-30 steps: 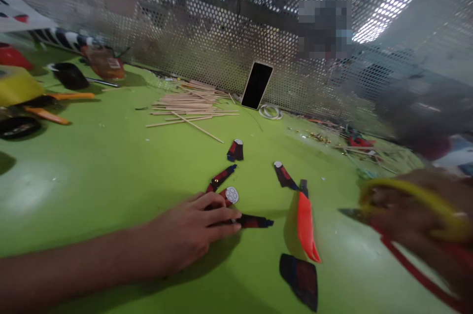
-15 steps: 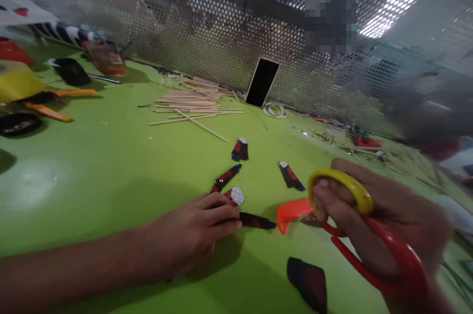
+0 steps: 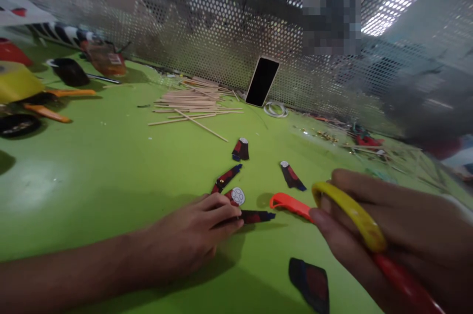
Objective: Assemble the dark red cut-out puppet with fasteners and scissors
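Observation:
My left hand lies flat on the green table, its fingertips pressing a dark red-and-blue paper cut-out. Just beyond those fingers lies a small round white-faced piece. My right hand grips scissors with a yellow loop and a red loop. An orange piece sticks out leftward from that hand, close to the cut-out. More red-and-blue cut-outs lie around: one farther back, one to the right, one near my left fingers, and a larger one at the front.
A pile of thin wooden sticks lies at the back. A black phone leans on the perforated metal wall, with a coiled white cable beside it. Yellow, orange and black objects crowd the far left. Small scraps litter the back right.
My right hand has come lower and nearer with the scissors, and the orange piece now lies flatter, pointing left. My left hand has stayed on the cut-out.

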The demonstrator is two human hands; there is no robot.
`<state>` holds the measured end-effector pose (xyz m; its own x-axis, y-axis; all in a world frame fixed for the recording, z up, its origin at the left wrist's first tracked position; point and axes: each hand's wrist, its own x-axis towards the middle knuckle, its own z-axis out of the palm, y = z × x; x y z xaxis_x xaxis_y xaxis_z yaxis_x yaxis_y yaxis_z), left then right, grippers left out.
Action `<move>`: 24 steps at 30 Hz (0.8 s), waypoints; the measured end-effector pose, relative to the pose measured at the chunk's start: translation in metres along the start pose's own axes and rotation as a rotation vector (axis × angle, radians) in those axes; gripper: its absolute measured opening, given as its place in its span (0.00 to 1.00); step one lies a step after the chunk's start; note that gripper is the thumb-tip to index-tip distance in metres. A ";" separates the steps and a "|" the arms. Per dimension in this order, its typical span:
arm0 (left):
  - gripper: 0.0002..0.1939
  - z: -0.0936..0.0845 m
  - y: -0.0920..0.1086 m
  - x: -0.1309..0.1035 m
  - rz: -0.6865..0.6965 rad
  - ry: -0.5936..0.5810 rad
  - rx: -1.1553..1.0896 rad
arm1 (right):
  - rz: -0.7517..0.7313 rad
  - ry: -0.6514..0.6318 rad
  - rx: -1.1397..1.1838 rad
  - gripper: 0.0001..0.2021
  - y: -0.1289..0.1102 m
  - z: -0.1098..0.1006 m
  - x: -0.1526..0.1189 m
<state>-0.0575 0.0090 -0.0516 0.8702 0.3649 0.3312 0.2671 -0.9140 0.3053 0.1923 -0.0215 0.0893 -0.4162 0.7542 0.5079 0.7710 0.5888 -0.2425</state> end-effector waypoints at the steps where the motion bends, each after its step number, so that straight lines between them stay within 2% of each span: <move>1: 0.25 0.000 0.000 0.001 -0.002 -0.012 -0.003 | 0.000 -0.015 0.018 0.18 0.001 0.001 -0.001; 4: 0.24 -0.001 -0.001 0.003 -0.004 -0.022 -0.012 | 0.000 -0.029 0.090 0.19 0.009 0.006 -0.005; 8: 0.24 -0.001 -0.002 0.004 0.017 0.047 -0.043 | 0.006 -0.101 0.152 0.18 0.027 0.017 -0.012; 12: 0.23 -0.005 -0.002 0.006 0.011 0.044 -0.065 | 0.038 -0.091 0.171 0.17 0.035 0.020 -0.013; 16: 0.21 -0.007 0.000 0.006 0.004 0.034 -0.038 | 0.015 -0.080 0.183 0.19 0.038 0.015 -0.003; 21: 0.20 0.002 -0.003 0.002 0.008 0.035 -0.003 | -0.007 -0.008 0.192 0.18 0.053 0.005 0.005; 24: 0.21 0.002 -0.004 0.001 0.004 0.007 -0.022 | 0.116 0.068 0.190 0.19 0.054 -0.003 -0.001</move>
<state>-0.0571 0.0121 -0.0544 0.8684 0.3623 0.3385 0.2544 -0.9115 0.3231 0.2356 0.0089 0.0780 -0.2921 0.8023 0.5205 0.7046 0.5486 -0.4502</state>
